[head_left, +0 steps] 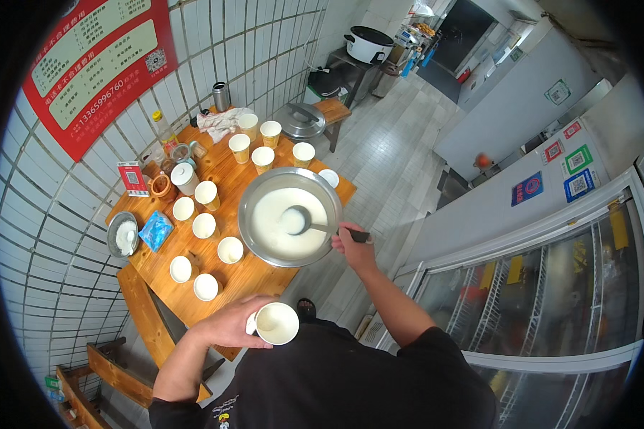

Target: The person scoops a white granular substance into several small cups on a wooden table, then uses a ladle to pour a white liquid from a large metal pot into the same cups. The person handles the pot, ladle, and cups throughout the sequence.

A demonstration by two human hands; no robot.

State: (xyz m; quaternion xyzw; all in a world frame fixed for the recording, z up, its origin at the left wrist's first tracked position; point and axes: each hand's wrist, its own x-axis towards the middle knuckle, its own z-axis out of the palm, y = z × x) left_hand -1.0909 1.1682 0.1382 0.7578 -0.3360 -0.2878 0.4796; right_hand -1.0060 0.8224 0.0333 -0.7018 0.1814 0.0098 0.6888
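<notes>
A wide steel bowl [245,232] of white, milky liquid [268,232] stands on the wooden table near its right edge. My right hand [352,247] grips the dark handle of a ladle [320,228], whose scoop lies in the liquid near the middle of the bowl. Close to my body, in front of the table, my left hand [234,323] is closed round a white paper cup [277,324], its mouth facing up. How much is in that cup I cannot tell. Several more paper cups [230,250] stand upright left of the bowl, and others [262,158] beyond it.
On the table's left are a blue packet [155,230], a metal bowl of white stuff [125,237], a white lidded jar [184,178] and a bottle [164,131]. A lidded pot [302,121] rests on a stool behind. A glass-door fridge [537,286] stands right; wooden benches [150,307] are left.
</notes>
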